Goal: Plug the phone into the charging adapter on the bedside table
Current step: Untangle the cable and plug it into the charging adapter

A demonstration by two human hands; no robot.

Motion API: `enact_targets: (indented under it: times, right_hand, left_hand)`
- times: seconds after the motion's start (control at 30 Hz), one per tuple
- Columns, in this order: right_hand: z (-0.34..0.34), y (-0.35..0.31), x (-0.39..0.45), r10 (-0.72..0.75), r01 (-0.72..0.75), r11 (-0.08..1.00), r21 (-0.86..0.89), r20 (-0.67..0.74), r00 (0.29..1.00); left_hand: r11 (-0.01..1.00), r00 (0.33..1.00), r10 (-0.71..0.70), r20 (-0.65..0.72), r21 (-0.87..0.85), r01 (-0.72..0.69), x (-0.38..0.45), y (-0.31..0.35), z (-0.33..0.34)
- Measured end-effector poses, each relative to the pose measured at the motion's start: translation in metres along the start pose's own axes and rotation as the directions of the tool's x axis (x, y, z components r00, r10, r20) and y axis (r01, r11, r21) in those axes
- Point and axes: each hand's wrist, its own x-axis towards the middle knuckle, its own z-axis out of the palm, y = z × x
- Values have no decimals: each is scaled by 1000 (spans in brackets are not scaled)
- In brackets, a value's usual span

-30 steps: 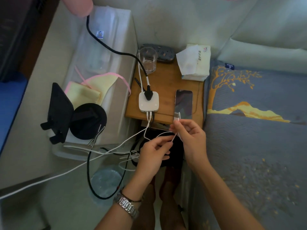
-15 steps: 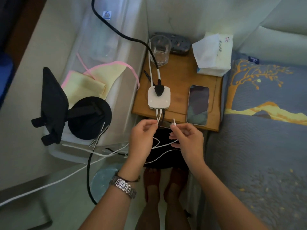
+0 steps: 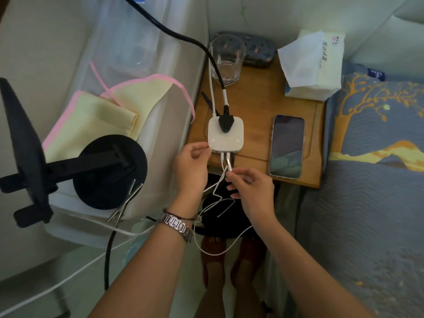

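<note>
A white square charging adapter (image 3: 226,136) sits on the wooden bedside table (image 3: 257,106) with a black plug in its top. The phone (image 3: 286,145) lies screen up on the table to the adapter's right, with nothing plugged into it. My right hand (image 3: 251,189) pinches the plug end of a thin white cable (image 3: 213,249) right at the adapter's front ports. My left hand (image 3: 191,164), with a metal watch on its wrist, touches the adapter's left front corner with its fingertips. The cable's slack loops down below my hands.
A drinking glass (image 3: 227,59), a grey power strip (image 3: 257,50) and a tissue pack (image 3: 312,65) stand at the table's back. A thick black cord (image 3: 183,39) runs to the adapter. A black stand (image 3: 107,171) and yellow cloths (image 3: 103,115) lie on a clear box left. Bed at right.
My right hand has brought the cable plug forward from the table's front edge to the adapter's ports. My left hand has let go of the cable and moved up to the adapter.
</note>
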Motion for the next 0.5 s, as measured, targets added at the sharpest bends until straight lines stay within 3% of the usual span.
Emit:
enact_targets:
  times: [0.5]
  right_hand:
    - [38,10,9,-86,69,993,-93,-190,978]
  left_hand:
    - [982,984,-147,99,-101,157,29,-3,9]
